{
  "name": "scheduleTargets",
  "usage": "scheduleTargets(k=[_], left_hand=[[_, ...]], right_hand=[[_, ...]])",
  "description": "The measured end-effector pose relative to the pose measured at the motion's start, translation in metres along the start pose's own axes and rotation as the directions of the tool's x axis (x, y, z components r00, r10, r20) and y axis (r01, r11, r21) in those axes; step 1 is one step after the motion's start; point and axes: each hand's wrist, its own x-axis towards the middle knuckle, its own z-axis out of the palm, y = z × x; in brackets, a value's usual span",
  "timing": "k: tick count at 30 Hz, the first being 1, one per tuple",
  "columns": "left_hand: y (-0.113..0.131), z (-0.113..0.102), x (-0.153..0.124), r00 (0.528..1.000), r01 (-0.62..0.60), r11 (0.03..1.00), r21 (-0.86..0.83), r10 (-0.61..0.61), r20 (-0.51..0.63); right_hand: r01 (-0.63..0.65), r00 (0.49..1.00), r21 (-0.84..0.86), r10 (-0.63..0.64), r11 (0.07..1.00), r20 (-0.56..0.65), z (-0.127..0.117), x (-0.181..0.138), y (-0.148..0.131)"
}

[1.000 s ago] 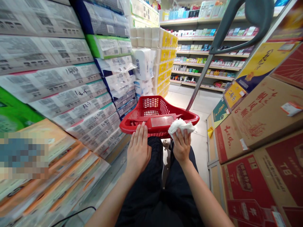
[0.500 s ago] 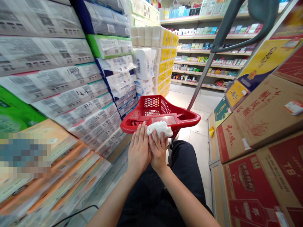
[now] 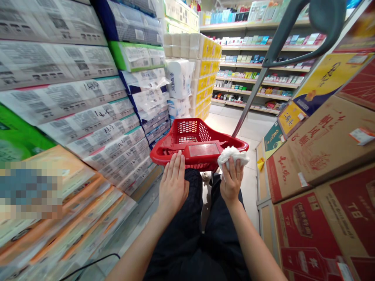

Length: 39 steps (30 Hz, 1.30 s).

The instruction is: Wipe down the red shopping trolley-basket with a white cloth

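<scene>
A red plastic shopping basket (image 3: pixel 205 134) with perforated walls stands before my knees. A long grey pull handle (image 3: pixel 252 93) rises from its right side. My left hand (image 3: pixel 174 183) lies flat on the near rim, left of the rectangular panel (image 3: pixel 203 149), with its fingers stretched out. At the right end of the near rim, my right hand (image 3: pixel 231 181) presses a crumpled white cloth (image 3: pixel 234 156) against the red plastic. The cloth hides part of that corner. The visible part of the basket's inside shows only its mesh.
Wrapped paper packs (image 3: pixel 88 117) are stacked high on my left, with orange packs (image 3: pixel 76 210) lower down. Cartons (image 3: pixel 310 156) line the right side. Shelves of small boxed goods (image 3: pixel 249 62) stand at the back. A black cable (image 3: pixel 93 259) runs near the lower left.
My right hand has slid right along the rim with the white cloth, from beside my left hand to the right corner. The left hand has stayed about where it was.
</scene>
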Motion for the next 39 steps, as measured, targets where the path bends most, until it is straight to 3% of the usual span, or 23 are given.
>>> scheduleTargets(k=[5,8,11,14,18,22,25,28,31,35,39], left_hand=[[0.000,0.000,0.000,1.000,0.004,1.000,0.007,-0.004,0.002],[-0.001,-0.001,0.000,1.000,-0.003,1.000,0.006,0.003,0.001],[-0.003,-0.001,-0.001,1.000,-0.005,1.000,0.022,0.005,0.007],[-0.004,0.000,-0.001,1.000,-0.010,0.999,0.030,0.010,0.009],[-0.003,0.000,-0.001,1.000,-0.009,1.000,0.021,0.009,0.008],[-0.001,0.001,0.000,1.000,-0.002,1.000,0.015,0.002,0.006],[0.000,0.002,0.000,1.000,0.005,1.000,0.013,-0.005,0.001],[0.001,0.002,0.000,1.000,0.013,1.000,0.011,-0.013,-0.003],[0.002,0.002,0.000,1.000,0.021,1.000,0.010,-0.021,0.002],[0.002,0.001,0.000,1.000,0.020,1.000,0.013,-0.020,0.010],[0.000,0.001,-0.001,1.000,0.016,1.000,0.013,-0.016,0.009]], right_hand=[[-0.173,0.984,0.083,0.175,0.981,-0.021,0.009,0.000,-0.046],[-0.094,0.993,0.112,0.084,0.989,0.087,0.016,0.000,-0.085],[0.018,0.988,0.133,-0.038,0.991,0.149,0.018,0.001,-0.104],[0.090,0.985,0.110,-0.105,0.990,0.139,0.017,0.002,-0.094],[0.123,0.986,0.042,-0.127,0.992,0.105,0.011,0.001,-0.056],[0.040,0.998,-0.027,-0.038,0.999,0.041,0.004,-0.003,-0.019],[-0.075,0.997,-0.022,0.075,0.997,0.009,0.000,-0.004,-0.008],[-0.164,0.986,0.033,0.165,0.986,-0.014,0.001,-0.002,-0.019],[-0.188,0.982,0.083,0.188,0.979,0.003,0.005,0.002,-0.047],[-0.104,0.993,0.091,0.098,0.990,0.070,0.012,0.006,-0.083],[0.005,0.990,0.082,-0.017,0.997,0.139,0.012,0.008,-0.088]])
